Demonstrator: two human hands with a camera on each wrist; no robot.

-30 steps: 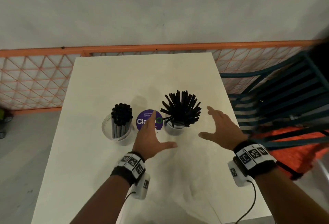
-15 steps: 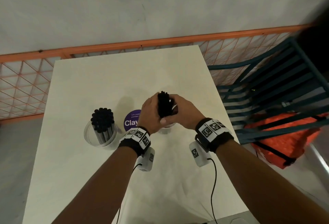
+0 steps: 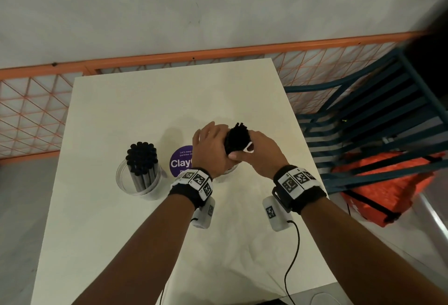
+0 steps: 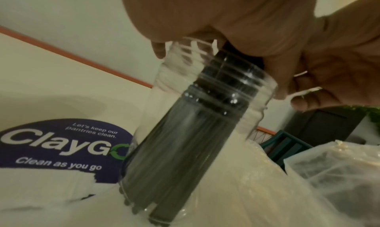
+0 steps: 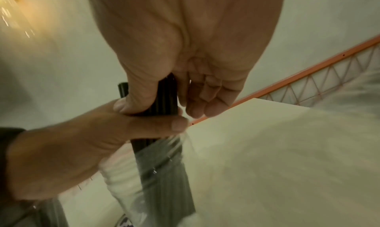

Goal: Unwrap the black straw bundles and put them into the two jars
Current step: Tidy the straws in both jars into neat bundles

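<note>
The black straws [image 3: 237,138] stand gathered into one tight clump in the right-hand jar [image 4: 197,133], which sits on the worktop [image 3: 150,101] just right of the purple round sticker [image 3: 180,161]. Both hands are wrapped round the clump above the jar's rim: the left hand [image 3: 211,149] grasps it from the left, and the right hand [image 3: 259,152] clasps it from the right, thumb pressed across the straws in the right wrist view. A small white scrap [image 3: 248,147] shows at the right hand's fingers (whether it is wrapping, I cannot tell).

Further left, well apart, the other jar [image 3: 138,178] already holds its own upright bunch of straws [image 3: 141,154]. So by my reckoning the task is nearly done: both jars are filled, no wrapped bundle lies on the worktop that I can see, and what seems left is tidying this second bunch and letting go.

A second ago the right-hand straws were fanned out loosely in their jar and both hands hovered open on either side; half a second ago they had closed on the straws. Now the clump is squeezed together and leans slightly.

Beyond the worktop runs an orange mesh railing [image 3: 31,111], with a dark teal chair [image 3: 363,120] and an orange bag [image 3: 388,183] to the right.
</note>
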